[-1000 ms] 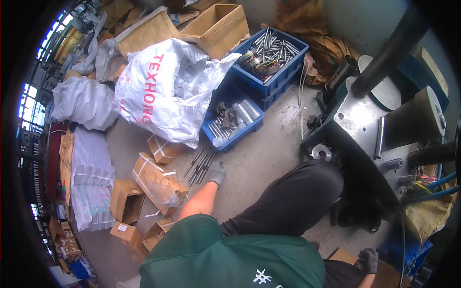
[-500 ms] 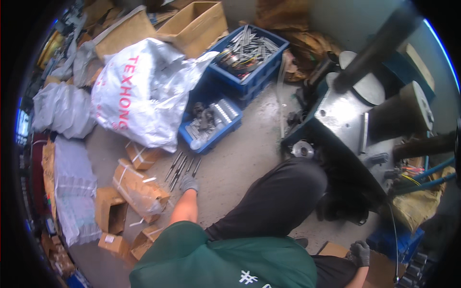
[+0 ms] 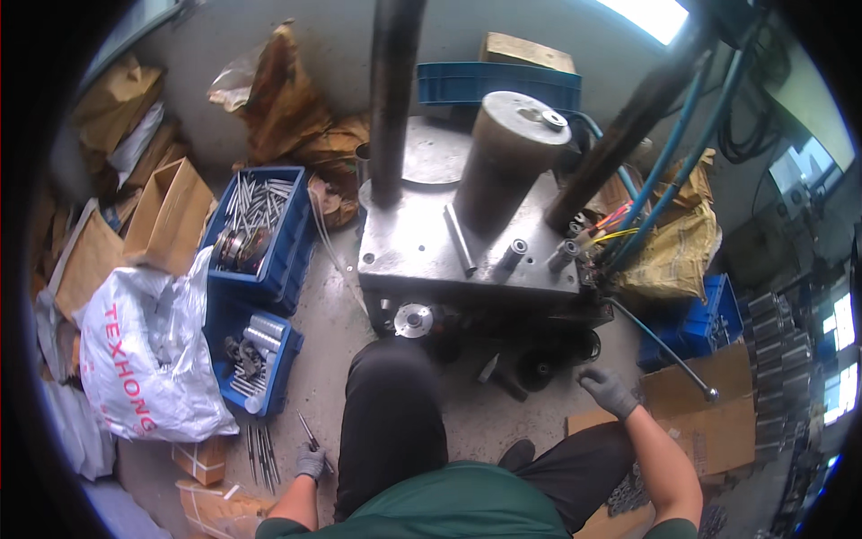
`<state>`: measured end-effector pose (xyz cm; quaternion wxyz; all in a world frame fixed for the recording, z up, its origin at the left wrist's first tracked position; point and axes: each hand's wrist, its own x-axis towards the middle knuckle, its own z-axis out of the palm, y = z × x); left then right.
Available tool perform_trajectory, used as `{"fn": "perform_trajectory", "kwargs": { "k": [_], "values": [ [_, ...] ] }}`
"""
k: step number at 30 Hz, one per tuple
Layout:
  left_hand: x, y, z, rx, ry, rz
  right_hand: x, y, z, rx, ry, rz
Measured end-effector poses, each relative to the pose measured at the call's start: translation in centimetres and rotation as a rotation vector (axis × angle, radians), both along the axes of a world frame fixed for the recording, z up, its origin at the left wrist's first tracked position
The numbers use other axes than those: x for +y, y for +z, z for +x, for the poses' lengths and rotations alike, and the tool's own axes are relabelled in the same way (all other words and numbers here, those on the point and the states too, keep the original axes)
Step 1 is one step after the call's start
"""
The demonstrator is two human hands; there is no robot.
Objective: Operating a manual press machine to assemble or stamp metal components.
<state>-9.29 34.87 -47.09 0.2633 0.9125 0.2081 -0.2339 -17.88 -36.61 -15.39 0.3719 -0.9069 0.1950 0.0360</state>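
Note:
My left hand (image 3: 310, 463), in a grey glove, is closed around a slim metal rod (image 3: 306, 426) just above the floor, left of my knee. Several similar dark metal rods (image 3: 261, 456) lie side by side on the floor to its left. My right hand (image 3: 609, 393), gloved too, is raised in front of my right knee with its fingers loosely bent and apart, and I see nothing in it. Ahead of it, a heavy steel machine table (image 3: 422, 247) carries a thick cylinder (image 3: 510, 162), a loose bar (image 3: 460, 238) and short round posts.
Left stand a blue bin (image 3: 292, 256) of metal rods, a smaller blue bin (image 3: 285, 359) of metal parts, a white sack (image 3: 148, 359) and cardboard boxes. A flanged ring (image 3: 414, 320) sits under the table edge. Right are flattened cardboard (image 3: 700, 404), a hose (image 3: 669, 355) and stacked metal parts (image 3: 777, 359).
My view has swung right toward the machine. My left hand has picked up one rod from those on the floor. My right hand has moved from beside my thigh toward the machine.

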Motion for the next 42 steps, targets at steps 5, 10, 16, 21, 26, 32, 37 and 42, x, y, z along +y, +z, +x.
{"fn": "perform_trajectory", "kwargs": {
  "k": [5, 10, 16, 21, 26, 32, 37, 42],
  "values": [
    [-6.8, 8.3, 8.9, -0.452, 0.208, -0.752, 3.4, 4.4, 8.9, -0.555, 0.16, -0.371],
    [-15.5, 28.4, 22.5, -0.75, 0.107, -1.368, 4.4, 8.0, 18.3, -0.729, 0.026, -0.61],
    [-33.5, 46.1, 18.7, -0.612, -0.113, -1.778, 3.1, 6.3, 22.1, -0.715, -0.014, -0.887],
    [-42.2, 40.0, 12.9, -0.258, -0.238, -1.815, 3.1, 5.9, 21.6, -0.748, -0.092, -0.659],
    [-43.9, 34.0, 10.3, -0.02, -0.376, -1.519, 3.5, 6.3, 19.9, -0.953, -0.186, -0.583],
    [-45.8, 31.1, 9.4, 0.011, -0.536, -1.42, 8.6, 5.0, 12.7, -0.94, -0.588, 1.25],
    [-46.6, 30.9, 9.0, -0.196, -0.686, -1.214, 8.1, 5.0, 11.2, -0.973, -0.562, 1.347],
    [-47.1, 30.8, 9.4, -0.302, -0.703, -1.165, 6.7, 4.6, 10.4, -0.997, -0.588, 1.387]
  ]
}}
